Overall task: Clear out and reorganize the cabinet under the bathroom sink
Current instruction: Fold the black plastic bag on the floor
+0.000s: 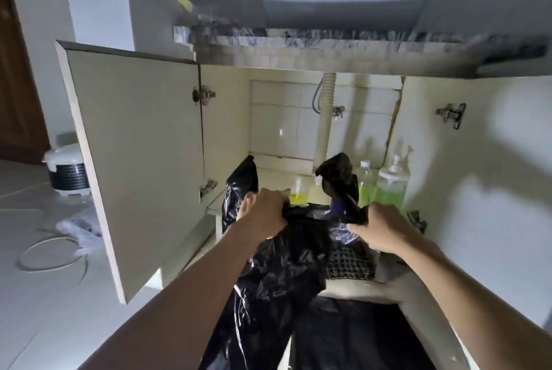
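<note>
A black plastic bag (280, 274) hangs in front of the open cabinet (268, 119) under the sink. My left hand (265, 208) grips one twisted handle of the bag, and my right hand (376, 229) grips the other. The two handle ends stick up above my fists. Behind the bag, on the cabinet floor, stand bottles with green and yellow liquid (388, 187). A dark mesh item (349, 262) shows beside the bag under my right hand.
The left cabinet door (134, 154) stands wide open; the right door (478, 160) is open too. A white drain hose (325, 119) runs down the back. A small white appliance (67, 169), a cable and crumpled plastic (77, 226) lie on the floor at left.
</note>
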A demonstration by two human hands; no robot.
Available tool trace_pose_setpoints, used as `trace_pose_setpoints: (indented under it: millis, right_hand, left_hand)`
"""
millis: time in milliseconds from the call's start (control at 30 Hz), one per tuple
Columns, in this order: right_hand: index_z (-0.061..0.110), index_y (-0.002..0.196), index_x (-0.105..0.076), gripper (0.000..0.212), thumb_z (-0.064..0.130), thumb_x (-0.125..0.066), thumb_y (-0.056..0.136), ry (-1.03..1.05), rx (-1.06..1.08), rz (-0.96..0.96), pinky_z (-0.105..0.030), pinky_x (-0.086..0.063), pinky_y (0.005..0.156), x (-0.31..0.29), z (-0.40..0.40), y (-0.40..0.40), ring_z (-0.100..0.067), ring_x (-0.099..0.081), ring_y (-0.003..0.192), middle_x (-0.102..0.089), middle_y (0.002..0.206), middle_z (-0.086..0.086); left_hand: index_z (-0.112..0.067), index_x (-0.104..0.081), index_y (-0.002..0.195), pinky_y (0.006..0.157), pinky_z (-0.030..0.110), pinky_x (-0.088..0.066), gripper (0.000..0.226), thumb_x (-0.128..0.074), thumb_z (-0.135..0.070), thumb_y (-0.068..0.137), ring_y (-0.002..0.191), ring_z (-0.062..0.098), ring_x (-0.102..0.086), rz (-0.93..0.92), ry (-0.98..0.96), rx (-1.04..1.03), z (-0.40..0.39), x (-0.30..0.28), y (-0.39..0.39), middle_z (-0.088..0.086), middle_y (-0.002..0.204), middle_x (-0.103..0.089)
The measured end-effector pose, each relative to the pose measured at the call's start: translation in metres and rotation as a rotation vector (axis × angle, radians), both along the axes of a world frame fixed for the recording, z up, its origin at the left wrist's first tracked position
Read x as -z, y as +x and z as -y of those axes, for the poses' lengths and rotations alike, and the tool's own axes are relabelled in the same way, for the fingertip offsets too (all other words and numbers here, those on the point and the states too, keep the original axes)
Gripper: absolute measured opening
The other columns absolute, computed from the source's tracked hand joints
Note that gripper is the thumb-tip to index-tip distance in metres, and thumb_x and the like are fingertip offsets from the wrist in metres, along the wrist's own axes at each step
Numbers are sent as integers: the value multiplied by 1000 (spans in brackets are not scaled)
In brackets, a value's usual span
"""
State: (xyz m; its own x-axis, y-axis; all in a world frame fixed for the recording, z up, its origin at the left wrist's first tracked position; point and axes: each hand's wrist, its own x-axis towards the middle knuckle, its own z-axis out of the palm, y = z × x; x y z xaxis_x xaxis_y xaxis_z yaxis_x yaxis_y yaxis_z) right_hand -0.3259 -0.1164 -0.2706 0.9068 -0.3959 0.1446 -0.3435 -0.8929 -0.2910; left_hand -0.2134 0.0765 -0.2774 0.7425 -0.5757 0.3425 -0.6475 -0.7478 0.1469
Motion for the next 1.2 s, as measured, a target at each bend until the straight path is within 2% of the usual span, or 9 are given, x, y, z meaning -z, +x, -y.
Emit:
trace_pose_setpoints:
  millis: [100,200,267,367,467,567,667,867,1200]
  right_hand:
    - [8,74,-62,45,51,-59,84,-30,3,-359,-20,-45,46,4,2,-41,-12,-61,44,-64,54,-1]
    - [16,59,-55,36,42,-66,82,-12,-121,-161,-18,-40,52,-5,-10,-64,-9,-54,46,-62,57,1]
    - [21,87,-57,21,34,-72,79,-27,-250,75,-20,-44,70,-3,-18,-70,-7,-60,73,-65,86,4]
    - [21,136,-34,72,32,-72,76,-205,-304,3,-31,-33,107,19,-15,-71,-17,-43,122,-46,131,3]
    - [12,127,-38,52,21,-65,83,-215,-128,-195,-31,-46,81,39,8,-66,-23,-54,95,-54,104,-3]
    - [11,88,-48,8,16,-54,91,-171,5,-226,-29,-46,61,45,31,-60,-23,-57,75,-53,81,-3]
    - [14,77,-48,13,12,-49,90,-142,51,-137,-31,-49,65,42,36,-58,-22,-57,74,-54,81,-2]
    - [18,103,-63,19,14,-57,86,-206,57,109,-24,-42,57,34,30,-48,-24,-65,90,-64,101,-1]
    - [13,85,-52,6,9,-56,87,-266,162,-85,-23,-33,46,32,46,-60,-22,-54,65,-51,73,-1]
  left_hand:
    - [-20,-67,108,93,38,-43,24,-57,-19,87,100,26,-63,79,194,83,29,5,-15,4,106,-67]
    - [-19,-66,110,94,38,-42,26,-55,-13,87,102,26,-62,82,270,172,52,9,-34,5,105,-67]
    - [-14,-64,108,90,37,-44,24,-52,-11,87,99,27,-62,96,305,203,62,7,-45,8,103,-66]
    - [-10,-61,104,88,36,-44,21,-52,-11,85,95,29,-63,111,333,210,71,3,-56,10,101,-64]
    - [-12,-61,107,82,32,-41,23,-55,-13,85,95,28,-62,53,378,247,75,2,-61,8,101,-63]
    - [-12,-59,114,77,31,-37,32,-65,-21,84,103,27,-60,4,510,248,74,5,-66,8,108,-62]
    - [-12,-58,120,78,30,-42,45,-74,-23,79,108,26,-58,-62,605,220,70,11,-64,9,114,-62]
    - [-12,-61,114,90,30,-42,53,-80,-37,71,103,22,-59,-95,601,258,65,17,-59,5,107,-65]
    - [-21,-61,105,103,46,-32,21,-61,-23,84,103,25,-60,188,464,73,68,31,-43,3,105,-65]
